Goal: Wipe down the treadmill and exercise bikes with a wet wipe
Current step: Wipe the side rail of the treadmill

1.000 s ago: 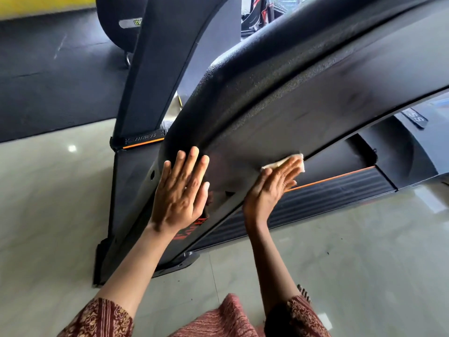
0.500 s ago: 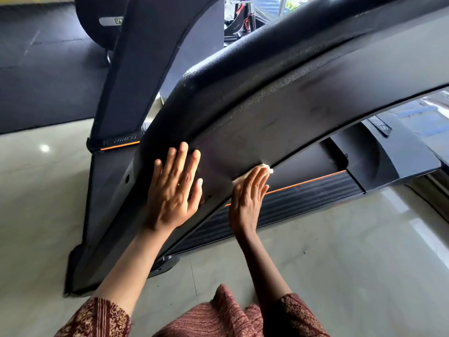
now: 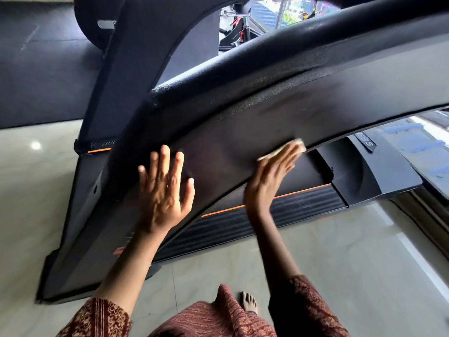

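Pressing wet wipe (image 3: 283, 152) on treadmill (image 3: 243, 127), right hand (image 3: 269, 181); left hand (image 3: 165, 193) flat beside.

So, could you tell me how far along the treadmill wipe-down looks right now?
Done: nothing provably; faint streaks mark the side panel. In hand: the right hand presses the wet wipe along its lower edge, the left hand braces flat. Left: the foot rail and the unseen bikes.

My left hand (image 3: 165, 190) is flat, fingers straight and spread, arm extended. My right hand (image 3: 269, 177) presses with straight, closed-up fingers, forearm raised.
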`<action>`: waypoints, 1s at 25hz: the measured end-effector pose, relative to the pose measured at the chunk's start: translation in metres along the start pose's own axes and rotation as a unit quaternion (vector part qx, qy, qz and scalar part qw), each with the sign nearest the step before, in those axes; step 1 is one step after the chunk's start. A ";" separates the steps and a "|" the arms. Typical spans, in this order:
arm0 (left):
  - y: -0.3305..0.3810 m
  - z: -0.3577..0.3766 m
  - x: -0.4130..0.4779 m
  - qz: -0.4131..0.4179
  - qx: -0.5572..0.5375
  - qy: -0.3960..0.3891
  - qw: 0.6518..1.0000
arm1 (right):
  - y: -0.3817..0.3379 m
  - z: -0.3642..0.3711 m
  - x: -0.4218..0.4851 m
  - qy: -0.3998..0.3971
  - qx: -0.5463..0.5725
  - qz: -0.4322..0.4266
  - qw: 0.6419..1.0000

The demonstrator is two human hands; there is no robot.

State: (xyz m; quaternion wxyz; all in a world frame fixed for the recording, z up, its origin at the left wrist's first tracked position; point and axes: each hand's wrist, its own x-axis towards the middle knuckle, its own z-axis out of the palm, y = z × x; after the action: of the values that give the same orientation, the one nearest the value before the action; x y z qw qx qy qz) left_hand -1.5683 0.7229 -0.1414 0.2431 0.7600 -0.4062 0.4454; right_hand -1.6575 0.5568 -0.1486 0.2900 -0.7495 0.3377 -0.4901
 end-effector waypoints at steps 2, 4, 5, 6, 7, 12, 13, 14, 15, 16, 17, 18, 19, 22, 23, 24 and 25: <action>0.001 0.002 -0.001 -0.009 -0.002 0.003 1.000 | 0.014 0.016 -0.061 -0.134 -0.084 -0.132 0.979; 0.001 0.002 -0.002 -0.009 0.001 0.004 1.000 | 0.026 0.017 -0.083 -0.189 -0.150 -0.225 0.944; 0.001 0.001 -0.001 -0.007 0.004 0.004 1.000 | 0.027 0.015 -0.070 -0.173 -0.145 -0.233 0.946; 0.001 0.000 -0.001 -0.006 0.006 0.003 1.000 | 0.022 0.011 -0.050 -0.132 -0.130 -0.218 0.958; 0.001 0.000 -0.001 -0.008 0.007 0.001 1.000 | 0.013 0.004 -0.026 -0.075 -0.101 -0.189 0.974; 0.003 0.000 -0.003 -0.007 0.013 0.007 1.000 | -0.028 -0.005 0.022 -0.004 -0.036 -0.178 0.983; 0.001 0.000 -0.003 -0.002 0.011 0.006 1.000 | -0.027 0.001 0.002 -0.052 -0.074 -0.268 0.959; -0.001 -0.001 -0.003 0.003 0.012 0.004 1.000 | -0.020 0.005 -0.017 -0.101 -0.104 -0.362 0.921; -0.003 -0.001 -0.004 0.008 0.016 0.003 1.000 | -0.012 0.005 -0.028 -0.127 -0.132 -0.433 0.883; -0.006 -0.002 -0.005 0.012 0.022 0.006 1.000 | -0.007 0.002 -0.025 -0.127 -0.157 -0.473 0.857; -0.009 -0.003 -0.006 0.012 0.027 0.009 1.000 | -0.007 -0.002 -0.015 -0.114 -0.175 -0.482 0.851; -0.012 -0.005 -0.007 0.009 0.031 0.009 0.999 | -0.012 -0.007 0.000 -0.083 -0.183 -0.449 0.871; -0.015 -0.006 -0.009 0.008 0.033 0.006 0.999 | -0.019 -0.011 0.016 -0.042 -0.174 -0.382 0.907; -0.019 -0.009 -0.014 0.004 0.035 0.000 0.999 | -0.048 -0.009 0.028 0.029 -0.089 -0.244 0.965; -0.020 -0.010 -0.016 0.003 0.034 -0.002 0.999 | -0.052 -0.001 0.015 -0.009 -0.081 -0.295 0.952; -0.021 -0.012 -0.017 0.003 0.032 -0.007 0.999 | -0.052 0.007 -0.001 -0.061 -0.085 -0.378 0.920; -0.024 -0.013 -0.019 0.004 0.030 -0.013 0.999 | -0.047 0.012 -0.015 -0.104 -0.091 -0.456 0.879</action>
State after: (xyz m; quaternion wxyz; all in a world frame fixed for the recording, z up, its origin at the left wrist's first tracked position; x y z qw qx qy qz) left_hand -1.5603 0.7532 -0.1519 0.2131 0.7713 -0.3987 0.4481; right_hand -1.6402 0.5980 -0.1248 -0.0017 -0.8904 -0.0301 -0.4541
